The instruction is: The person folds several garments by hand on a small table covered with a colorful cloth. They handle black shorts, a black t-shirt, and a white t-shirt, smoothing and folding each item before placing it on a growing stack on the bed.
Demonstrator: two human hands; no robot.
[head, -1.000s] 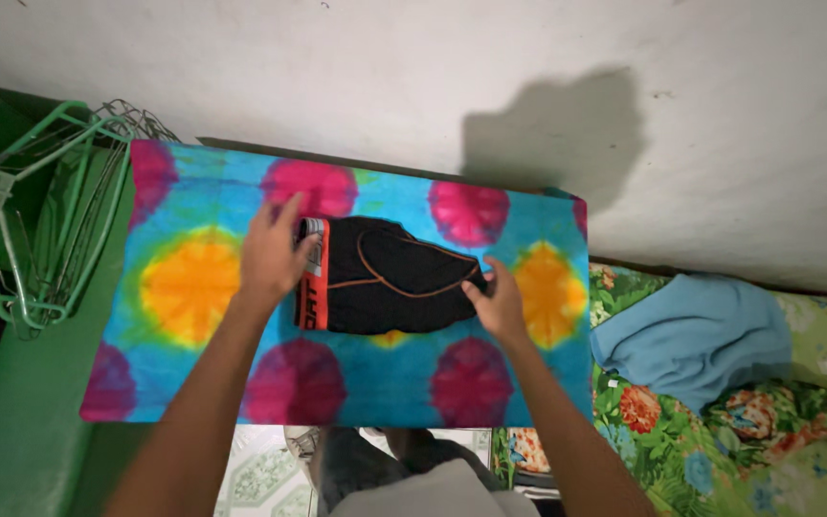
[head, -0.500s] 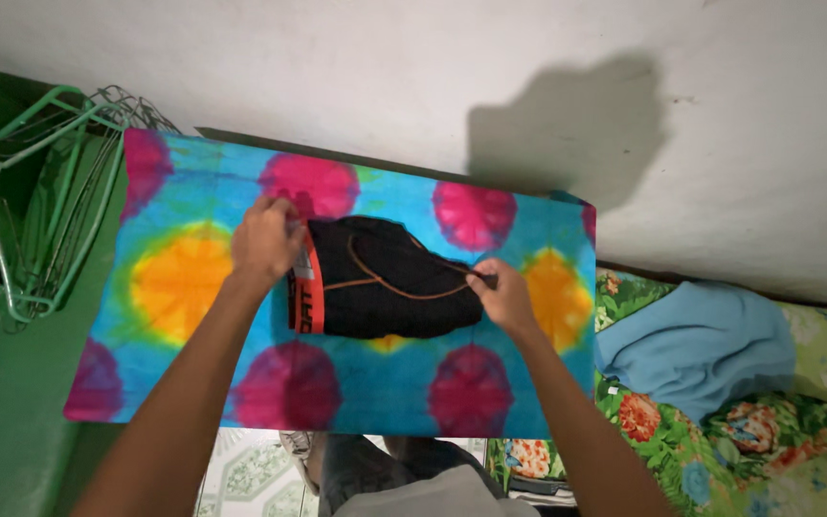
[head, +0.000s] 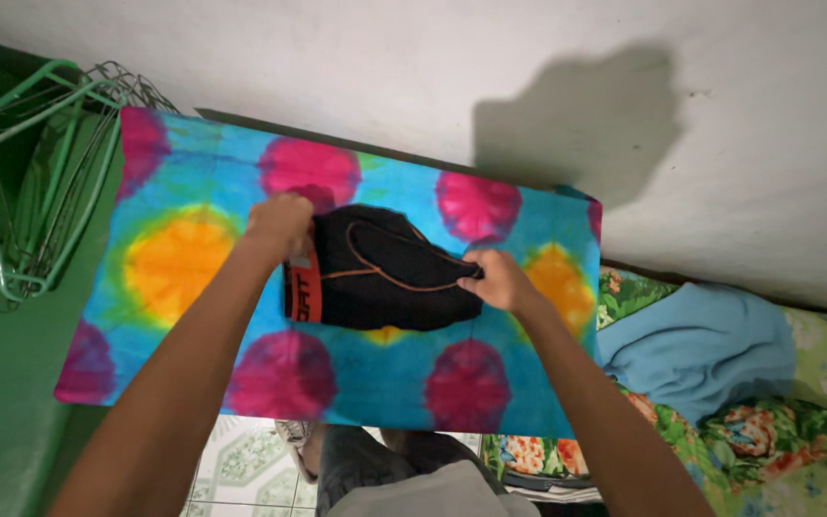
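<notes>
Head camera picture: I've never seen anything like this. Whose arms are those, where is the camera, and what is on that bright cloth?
No machine here: these are a person's own bare arms, filmed by a camera worn on the head, looking down. The left hand pinches the orange-banded end of a black folded garment with orange seams; the right hand has its grip on the other end. The garment lies on a tie-dyed blue, pink and yellow cloth. Green wire hangers sit left of it, a light blue fabric bundle to the right.

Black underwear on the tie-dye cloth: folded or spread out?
Folded: the black underwear forms a compact block, orange waistband at its left end, with both hands on its ends.
</notes>
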